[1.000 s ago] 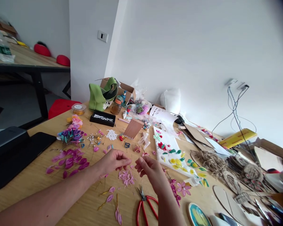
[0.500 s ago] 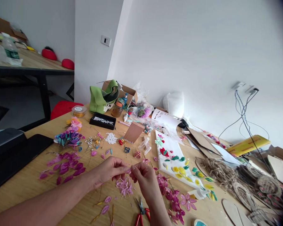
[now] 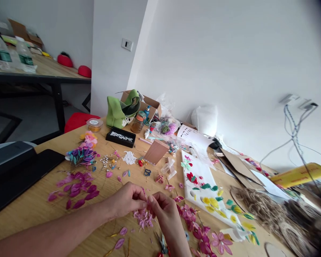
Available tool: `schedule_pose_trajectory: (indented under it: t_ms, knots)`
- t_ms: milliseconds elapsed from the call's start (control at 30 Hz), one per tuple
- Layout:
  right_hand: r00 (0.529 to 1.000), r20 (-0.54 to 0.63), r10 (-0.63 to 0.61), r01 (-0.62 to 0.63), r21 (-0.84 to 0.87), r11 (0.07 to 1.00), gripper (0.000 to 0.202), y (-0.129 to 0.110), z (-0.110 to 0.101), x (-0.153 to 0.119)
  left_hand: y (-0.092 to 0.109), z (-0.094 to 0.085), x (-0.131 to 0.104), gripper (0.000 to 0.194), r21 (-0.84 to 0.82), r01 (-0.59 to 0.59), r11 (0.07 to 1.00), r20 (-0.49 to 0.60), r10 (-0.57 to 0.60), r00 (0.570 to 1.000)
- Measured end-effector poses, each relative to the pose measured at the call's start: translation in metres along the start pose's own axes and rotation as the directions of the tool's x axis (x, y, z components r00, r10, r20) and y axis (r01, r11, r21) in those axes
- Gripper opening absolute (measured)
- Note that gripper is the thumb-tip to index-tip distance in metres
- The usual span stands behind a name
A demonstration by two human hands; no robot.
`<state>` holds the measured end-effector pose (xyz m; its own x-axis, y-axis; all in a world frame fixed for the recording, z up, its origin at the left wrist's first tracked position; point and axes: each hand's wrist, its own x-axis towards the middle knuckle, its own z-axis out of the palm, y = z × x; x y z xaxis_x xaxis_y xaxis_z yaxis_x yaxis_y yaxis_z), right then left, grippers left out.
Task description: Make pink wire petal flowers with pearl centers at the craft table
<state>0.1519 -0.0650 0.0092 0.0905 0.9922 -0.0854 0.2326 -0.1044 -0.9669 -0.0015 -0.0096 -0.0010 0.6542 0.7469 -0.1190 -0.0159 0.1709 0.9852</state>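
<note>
My left hand (image 3: pixel 128 200) and my right hand (image 3: pixel 166 211) meet above the table, fingertips pinched together. Between them shows a bit of a small pink petal (image 3: pixel 149 204); the fingers hide most of it. Just below lies a pile of pale pink strips (image 3: pixel 143 218). Partly under my right wrist are red-handled pliers (image 3: pixel 162 242). Two wire-stemmed pink petals (image 3: pixel 119 243) lie near my left forearm. Loose magenta petals (image 3: pixel 79 189) are spread farther left. Magenta flowers (image 3: pixel 202 235) lie right of my right hand.
A white foam board (image 3: pixel 200 185) with yellow, green and red pieces stands to the right. Behind the hands are a brown block (image 3: pixel 155 151), white strips (image 3: pixel 129 157) and a black tray (image 3: pixel 121 137). A black mat (image 3: pixel 29 178) covers the left edge; twine (image 3: pixel 259 203) lies right.
The view has turned slightly left, so things sit farther right. My hands have come closer together, and the fingertips now cover more of the pink petal.
</note>
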Motion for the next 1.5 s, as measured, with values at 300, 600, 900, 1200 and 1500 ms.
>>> schedule_pose_trajectory:
  t_ms: [300, 600, 900, 1200, 1500]
  knots:
    - [0.998, -0.022, 0.051, -0.051, -0.006, 0.999, 0.046, 0.012, 0.000, 0.003, 0.001, 0.003, -0.002, 0.014, 0.067, 0.029, 0.997, -0.032, -0.027, 0.999]
    - [0.996, -0.088, 0.035, -0.035, 0.001, 0.999, 0.048, 0.015, 0.002, 0.001, -0.006, 0.001, 0.000, 0.021, -0.022, 0.011, 1.000, -0.009, -0.011, 1.000]
    - [0.989, -0.144, 0.028, -0.025, 0.024, 0.999, 0.045, 0.004, 0.001, -0.001, -0.004, -0.001, 0.005, 0.029, -0.071, -0.033, 0.997, -0.025, 0.031, 0.999]
    - [0.997, -0.076, 0.003, 0.007, 0.125, 0.992, 0.049, 0.005, 0.005, 0.002, 0.008, -0.002, -0.001, 0.026, 0.077, 0.017, 0.997, -0.063, -0.012, 0.998]
    - [0.998, -0.049, 0.045, -0.039, 0.122, 0.992, 0.042, 0.003, 0.006, 0.003, 0.007, -0.003, -0.002, 0.023, 0.245, -0.002, 0.969, -0.030, 0.009, 1.000]
